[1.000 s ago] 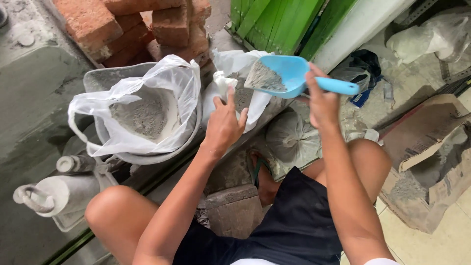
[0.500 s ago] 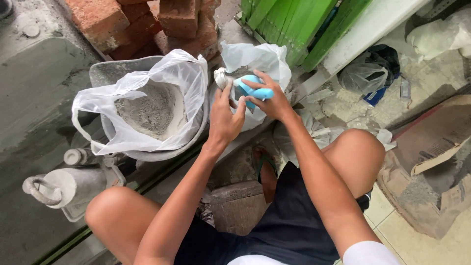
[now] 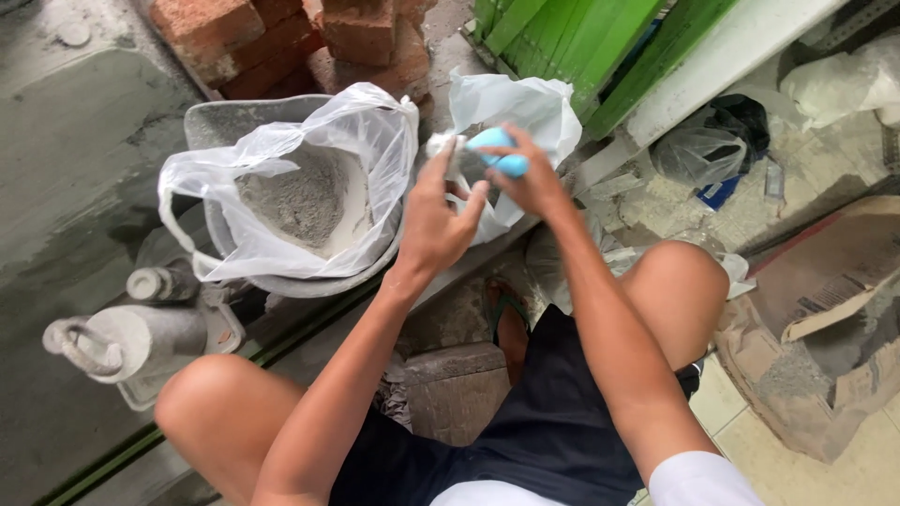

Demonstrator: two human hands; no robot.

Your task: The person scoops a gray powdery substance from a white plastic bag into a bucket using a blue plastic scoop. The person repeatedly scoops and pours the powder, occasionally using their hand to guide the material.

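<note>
I see my right hand point(image 3: 534, 183) closed around the handle of a light blue scoop point(image 3: 499, 152); the scoop's bowl points down into the mouth of a small white plastic bag point(image 3: 525, 112) and is mostly hidden there, so I cannot tell what it carries. My left hand point(image 3: 436, 220) is just beside it on the left, fingers spread and loosely curled, its fingertips touching the near edge of that same bag; it looks to be pinching the bag's rim, though the grip itself is blurred. The two hands sit close together, almost touching, right over the bag's opening.

To the left of my left hand stands a grey bucket point(image 3: 281, 281) lined with a larger white plastic bag point(image 3: 366, 122), its handles flopped outward, with a heap of grey powder point(image 3: 295, 197) inside. The small bag leans against this bucket's right side. Behind both lies a stack of red bricks point(image 3: 309, 37), and green boards point(image 3: 562, 37) lean at the upper right. A dusty grey bottle point(image 3: 122, 337) lies on its side on the floor at the far left, near my left knee. At the right, a torn brown paper sack point(image 3: 825, 309) spills more grey powder onto the floor, well apart from my hands
</note>
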